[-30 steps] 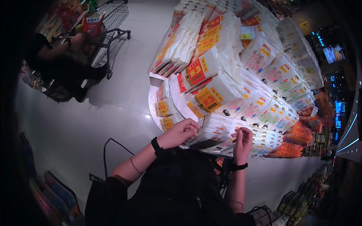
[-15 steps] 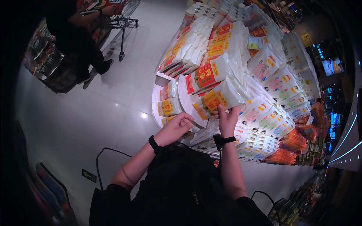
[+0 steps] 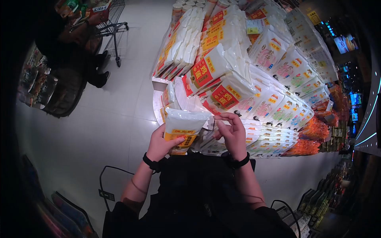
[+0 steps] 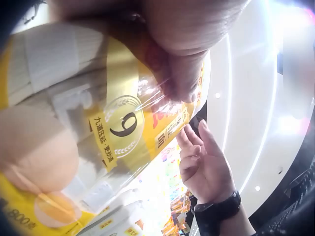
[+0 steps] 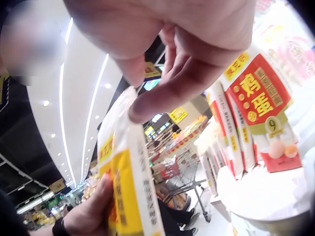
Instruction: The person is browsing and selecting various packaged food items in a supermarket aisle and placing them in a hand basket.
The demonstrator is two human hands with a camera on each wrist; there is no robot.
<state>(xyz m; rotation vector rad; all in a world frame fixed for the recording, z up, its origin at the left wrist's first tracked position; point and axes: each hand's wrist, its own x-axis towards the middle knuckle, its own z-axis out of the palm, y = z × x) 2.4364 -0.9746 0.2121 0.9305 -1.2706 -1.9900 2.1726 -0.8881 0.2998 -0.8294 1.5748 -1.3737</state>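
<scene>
A supermarket, by its wire shopping cart (image 3: 115, 19) and the matching packets (image 3: 291, 71) stacked high on display

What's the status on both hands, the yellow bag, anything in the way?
Left hand gripping yellow bag. Right hand by its upper edge, contact unclear. Nothing seen blocking either hand.

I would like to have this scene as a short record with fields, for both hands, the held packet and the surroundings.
Left hand: grips the packet, thumb across its front
Right hand: at the packet's top edge; whether it pinches cannot be told
Packet: yellow and white, printed with a 9
Beside the hands: stacked red-labelled packets and white packets
Farther along the display: orange bags
Across the aisle: another person near a cart
</scene>
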